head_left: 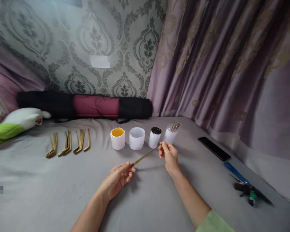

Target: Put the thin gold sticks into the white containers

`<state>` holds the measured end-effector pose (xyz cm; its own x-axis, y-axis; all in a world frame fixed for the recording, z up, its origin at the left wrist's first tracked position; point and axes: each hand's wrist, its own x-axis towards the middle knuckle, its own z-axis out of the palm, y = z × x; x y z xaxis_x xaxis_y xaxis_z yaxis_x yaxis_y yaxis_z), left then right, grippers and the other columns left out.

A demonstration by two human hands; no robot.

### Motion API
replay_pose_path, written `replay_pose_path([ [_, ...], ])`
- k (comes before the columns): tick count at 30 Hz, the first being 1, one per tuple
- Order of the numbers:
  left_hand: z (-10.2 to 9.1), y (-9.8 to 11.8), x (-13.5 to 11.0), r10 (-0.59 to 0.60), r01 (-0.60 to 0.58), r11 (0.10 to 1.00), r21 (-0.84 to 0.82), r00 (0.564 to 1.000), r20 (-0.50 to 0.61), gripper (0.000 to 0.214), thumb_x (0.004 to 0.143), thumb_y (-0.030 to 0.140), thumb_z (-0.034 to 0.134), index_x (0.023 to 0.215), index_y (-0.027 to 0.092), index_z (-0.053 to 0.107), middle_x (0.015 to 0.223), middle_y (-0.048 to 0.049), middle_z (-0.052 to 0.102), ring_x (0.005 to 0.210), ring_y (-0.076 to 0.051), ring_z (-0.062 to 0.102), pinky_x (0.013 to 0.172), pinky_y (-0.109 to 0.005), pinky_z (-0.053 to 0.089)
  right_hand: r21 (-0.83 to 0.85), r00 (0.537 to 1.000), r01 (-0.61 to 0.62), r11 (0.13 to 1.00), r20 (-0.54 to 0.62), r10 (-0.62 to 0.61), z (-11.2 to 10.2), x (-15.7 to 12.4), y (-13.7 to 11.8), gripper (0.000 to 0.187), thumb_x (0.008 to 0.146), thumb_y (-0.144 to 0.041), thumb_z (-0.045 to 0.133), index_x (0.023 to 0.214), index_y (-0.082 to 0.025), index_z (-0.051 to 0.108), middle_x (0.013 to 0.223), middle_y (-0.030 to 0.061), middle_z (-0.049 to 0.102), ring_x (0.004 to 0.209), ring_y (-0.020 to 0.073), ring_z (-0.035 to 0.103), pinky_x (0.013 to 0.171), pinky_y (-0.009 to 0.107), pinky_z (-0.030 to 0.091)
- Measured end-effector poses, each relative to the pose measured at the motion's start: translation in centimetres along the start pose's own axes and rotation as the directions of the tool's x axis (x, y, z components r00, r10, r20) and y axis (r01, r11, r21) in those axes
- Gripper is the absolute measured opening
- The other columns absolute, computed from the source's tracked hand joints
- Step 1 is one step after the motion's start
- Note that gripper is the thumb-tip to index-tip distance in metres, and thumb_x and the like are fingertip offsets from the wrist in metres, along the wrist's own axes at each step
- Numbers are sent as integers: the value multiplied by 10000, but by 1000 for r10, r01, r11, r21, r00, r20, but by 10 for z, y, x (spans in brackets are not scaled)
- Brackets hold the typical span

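Note:
Between my two hands a thin golden-brown strip (146,155) stretches at a slant, its right end higher. My left hand (119,177) pinches the lower end between thumb and fingers. The upper end sits in the fingertips of my right hand (168,154). Just beyond my hands stand a white tub with orange inside (118,142), a plain white tub (136,141), a white can with a dark top (155,139) and a jar (170,133) with several thin sticks in it. My right hand partly covers the jar's lower part.
Several bunches of bent golden strips (67,144) lie at left on the grey sheet (50,190). A phone (214,148), a blue strip-shaped object (236,172) and a dark tangle of small items (250,191) lie at right. Behind are a plush toy (19,120) and a long bag (95,105).

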<state>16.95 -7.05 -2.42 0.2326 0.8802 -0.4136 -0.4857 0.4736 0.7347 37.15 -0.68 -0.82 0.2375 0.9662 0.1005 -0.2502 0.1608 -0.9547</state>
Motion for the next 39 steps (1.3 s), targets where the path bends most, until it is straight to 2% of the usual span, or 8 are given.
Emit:
replay_pose_path([
  [8,-4,-2,0,2,-2,1000,-2,1000,1,274,733,258,585,950,92,567,785,-79,602,589,-75,522,530,-182,451,-15,998,38,999,-57,-39,-18,9,-32,241,697,-387,589,749,-156,542,589,-29,528,417,44,432,344,165,327],
  [20,-5,0,3,-9,8,999,-43,1000,-10,226,747,210,564,942,96,576,762,-67,602,588,-73,532,558,-184,464,-140,959,233,962,-133,-252,-47,34,-125,228,665,-368,620,725,-156,559,568,-27,529,398,41,432,314,151,316],
  [28,0,2,-2,-11,10,999,-37,1000,-24,198,748,194,562,921,99,579,742,-59,607,587,-75,544,564,-187,470,-298,890,370,880,-160,-428,-57,62,-169,176,698,-334,578,659,-164,550,552,-17,532,376,46,429,287,153,316],
  [34,-2,2,-2,1,-1,999,-42,1000,-12,207,736,196,580,923,108,582,752,-55,602,587,-69,538,560,-179,470,-376,836,434,819,-171,-521,-57,76,-187,168,718,-297,554,618,-163,544,526,-11,532,361,51,433,271,155,315],
  [39,-3,1,-1,0,-1,999,-47,1000,-17,210,736,197,580,927,108,577,749,-51,599,592,-71,538,557,-180,469,-442,762,511,737,-163,-626,-57,90,-196,171,734,-292,533,636,-153,545,531,-12,537,358,50,438,284,159,340],
])
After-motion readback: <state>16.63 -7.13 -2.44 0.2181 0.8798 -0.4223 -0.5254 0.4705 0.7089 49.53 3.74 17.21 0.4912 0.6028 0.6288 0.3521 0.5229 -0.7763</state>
